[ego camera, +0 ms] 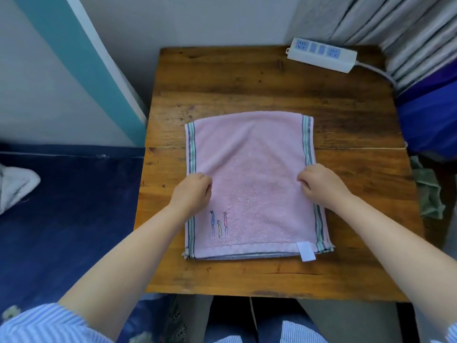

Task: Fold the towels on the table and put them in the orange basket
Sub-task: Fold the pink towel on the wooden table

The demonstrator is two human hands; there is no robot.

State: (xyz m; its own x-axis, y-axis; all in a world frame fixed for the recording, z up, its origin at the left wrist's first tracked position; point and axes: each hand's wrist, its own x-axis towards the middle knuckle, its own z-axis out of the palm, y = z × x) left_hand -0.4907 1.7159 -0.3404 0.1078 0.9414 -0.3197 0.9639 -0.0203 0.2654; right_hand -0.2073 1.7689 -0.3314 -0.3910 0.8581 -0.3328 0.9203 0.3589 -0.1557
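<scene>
A pink towel [249,169] with striped side borders and small embroidered figures lies folded flat in the middle of the wooden table [247,82]. A white label sticks out at its near edge. My left hand [193,191] sits on the towel's left striped border, fingers curled and pinching the cloth. My right hand [319,184] does the same at the right striped border, fingers curled on the edge. Both hands are about halfway along the towel's sides. No orange basket is in view.
A white power strip [321,54] with its cable lies at the table's far right corner. Grey curtain folds [395,26] and blue fabric hang to the right. A green cloth [429,191] lies beyond the table's right edge. A dark blue surface [61,206] lies left.
</scene>
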